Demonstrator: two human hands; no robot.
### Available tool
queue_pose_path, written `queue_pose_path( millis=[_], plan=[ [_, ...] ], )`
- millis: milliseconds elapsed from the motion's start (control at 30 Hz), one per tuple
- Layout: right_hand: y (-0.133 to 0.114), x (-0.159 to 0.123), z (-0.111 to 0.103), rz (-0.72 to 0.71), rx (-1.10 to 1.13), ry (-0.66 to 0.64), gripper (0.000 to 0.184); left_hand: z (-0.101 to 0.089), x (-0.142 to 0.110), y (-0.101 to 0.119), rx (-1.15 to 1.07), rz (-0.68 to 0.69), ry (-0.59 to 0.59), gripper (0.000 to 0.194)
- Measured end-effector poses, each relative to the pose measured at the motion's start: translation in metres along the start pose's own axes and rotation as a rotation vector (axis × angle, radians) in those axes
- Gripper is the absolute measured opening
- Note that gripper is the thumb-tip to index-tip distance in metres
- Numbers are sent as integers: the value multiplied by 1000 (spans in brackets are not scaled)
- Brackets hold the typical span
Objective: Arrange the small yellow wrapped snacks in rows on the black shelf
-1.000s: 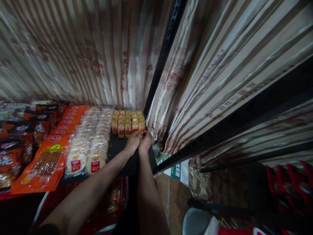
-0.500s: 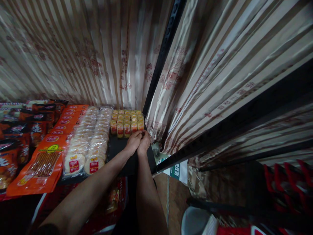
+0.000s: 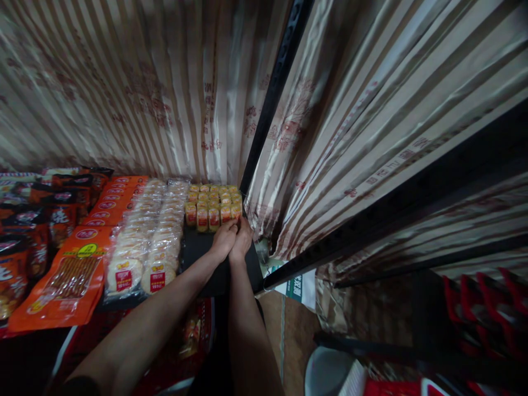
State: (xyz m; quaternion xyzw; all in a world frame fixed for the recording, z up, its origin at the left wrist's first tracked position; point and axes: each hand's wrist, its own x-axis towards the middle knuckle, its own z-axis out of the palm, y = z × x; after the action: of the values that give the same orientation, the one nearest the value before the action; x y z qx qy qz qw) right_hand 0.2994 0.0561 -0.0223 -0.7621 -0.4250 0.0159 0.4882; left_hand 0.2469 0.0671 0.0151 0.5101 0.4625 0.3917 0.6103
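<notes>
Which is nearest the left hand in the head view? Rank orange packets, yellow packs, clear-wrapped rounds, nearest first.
1. Yellow packs: just beyond the left hand.
2. Clear-wrapped rounds: to its left.
3. Orange packets: farther left, past the rounds.

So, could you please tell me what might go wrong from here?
The left grip and right grip sit close to the front row of small, yellow, drum-shaped packages with red labels, so a nudge might topple one. The bare left forearm passes near the pale round cakes in clear plastic wrap and could brush them. Anything between the two grips is hidden, so a slip could go unseen.
</notes>
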Motion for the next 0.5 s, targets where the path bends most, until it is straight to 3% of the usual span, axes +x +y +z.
queue_pose_path(
  millis=[233,500],
  plan=[
    [-1,0,0,-16,3,-27,41,0,-2,3,32,36,-6,30],
    [5,-3,0,-70,3,-10,47,1,-23,23,40,77,35,20]
  ],
)
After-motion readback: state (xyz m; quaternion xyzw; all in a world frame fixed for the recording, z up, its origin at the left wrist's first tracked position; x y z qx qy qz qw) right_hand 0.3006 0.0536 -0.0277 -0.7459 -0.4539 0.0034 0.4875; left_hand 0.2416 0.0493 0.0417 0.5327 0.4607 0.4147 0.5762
